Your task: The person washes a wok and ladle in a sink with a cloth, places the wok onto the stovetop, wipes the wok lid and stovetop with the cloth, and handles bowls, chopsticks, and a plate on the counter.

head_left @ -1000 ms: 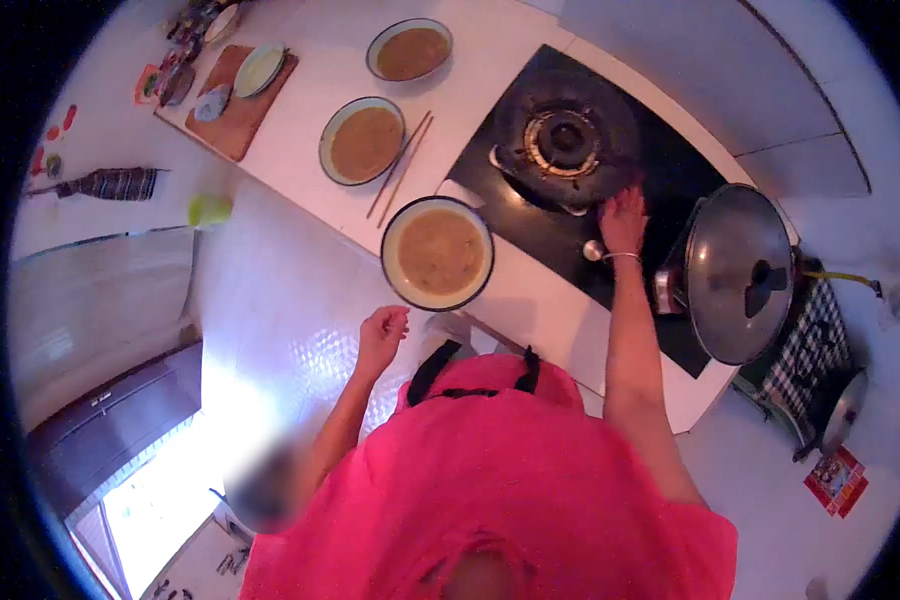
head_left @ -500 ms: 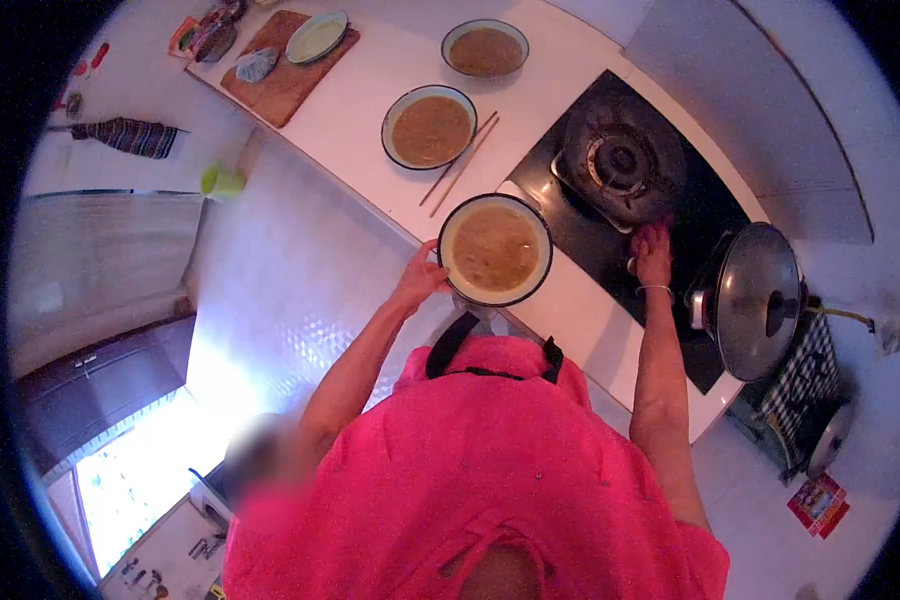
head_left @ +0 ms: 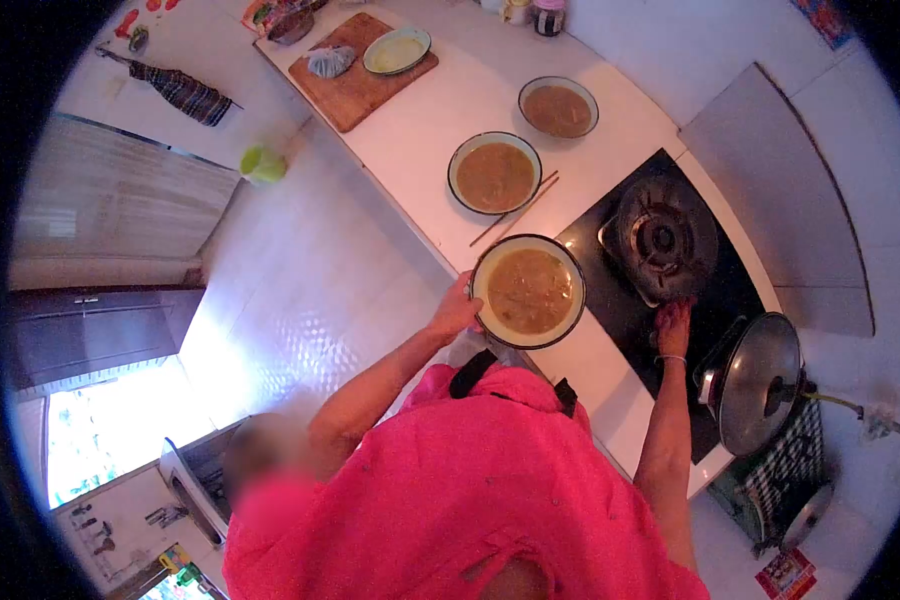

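Left hand (head_left: 457, 308) now meets the nearest bowl (head_left: 532, 292)

Apart from it a second ago, that hand has its grip closed on the rim, so the bowl is now steadied; it overlaps the desk (head_left: 420, 150) at the front edge, resting or lifted I cannot tell; the right hand (head_left: 673, 322) is by the burner (head_left: 662, 236), its grip hidden; counted: three bowls of brown liquid, including the middle bowl (head_left: 495, 175) and far bowl (head_left: 558, 108); two chopsticks (head_left: 490, 229); one plate (head_left: 400, 50), one board (head_left: 350, 105), toward the desk's left end.
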